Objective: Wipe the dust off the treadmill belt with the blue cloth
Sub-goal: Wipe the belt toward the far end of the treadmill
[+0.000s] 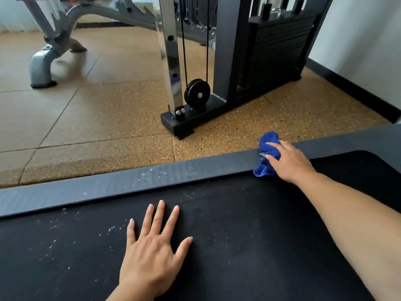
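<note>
Head view shows the treadmill belt (pixel 238 235) as a black textured band filling the lower half of the frame, its long axis running from about 8 o'clock to 2 o'clock, parallel to the grey side rail (pixel 130 183) along its far edge. The blue cloth (pixel 268 153) sits at roughly 2 o'clock from frame centre, bunched up and lying across the rail at the seam where rail meets belt, its long axis crossing the rail from 12 to 6 o'clock.

The right hand (pixel 288 161) is on the cloth, fingers curled over it and pressing it down onto the rail; it is plainly the nearer hand and the working one. The left hand (pixel 152 250) lies flat on the belt at about 7 o'clock, fingers spread and straight, pointing toward 12 o'clock, holding nothing. The two hands are well apart.

White dust specks (pixel 54 242) lie on the belt at 8 to 9 o'clock from the left hand, and more specks (pixel 152 173) dot the rail at 12 o'clock from that hand. From the cloth, all of this lies toward 8 o'clock, so the coming stroke probably runs down the belt's long axis in that direction, and the left hand sits in its path.
</note>
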{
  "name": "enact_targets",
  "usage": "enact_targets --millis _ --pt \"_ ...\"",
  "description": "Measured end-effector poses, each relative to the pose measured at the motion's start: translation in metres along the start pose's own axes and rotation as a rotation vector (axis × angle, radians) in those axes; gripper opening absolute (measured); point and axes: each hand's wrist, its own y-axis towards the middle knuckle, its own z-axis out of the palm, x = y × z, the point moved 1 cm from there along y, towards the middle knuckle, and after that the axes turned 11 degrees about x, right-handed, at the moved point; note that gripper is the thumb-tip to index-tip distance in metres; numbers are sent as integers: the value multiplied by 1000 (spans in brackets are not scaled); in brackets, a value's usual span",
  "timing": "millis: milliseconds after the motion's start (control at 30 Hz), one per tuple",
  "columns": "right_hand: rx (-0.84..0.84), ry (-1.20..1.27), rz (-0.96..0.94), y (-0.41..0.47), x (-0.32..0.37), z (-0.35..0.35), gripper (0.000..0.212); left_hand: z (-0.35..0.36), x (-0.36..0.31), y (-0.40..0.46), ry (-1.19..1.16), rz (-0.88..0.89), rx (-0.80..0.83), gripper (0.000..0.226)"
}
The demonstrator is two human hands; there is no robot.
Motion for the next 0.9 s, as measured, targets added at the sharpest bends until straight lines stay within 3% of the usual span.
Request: enact_targets --millis 267,433,500,700,800,900 --pt "-74 70 7 -12 32 9 44 1 3 3 27 33 25 78" --pt "-15 17 -308 -32 130 55 44 -2 0 2 4 20 -18 82" --pt "-19 13 -353 -35 158 70 42 -3 1 3 17 26 0 83" --pt "104 -25 -415 -35 136 58 56 -3 9 0 -18 33 108 83" --pt "57 4 -416 -32 123 61 53 -12 56 -9 -18 -115 -9 98" --pt "31 27 -399 -35 125 60 49 -22 127 -39 -41 -232 -69 90"
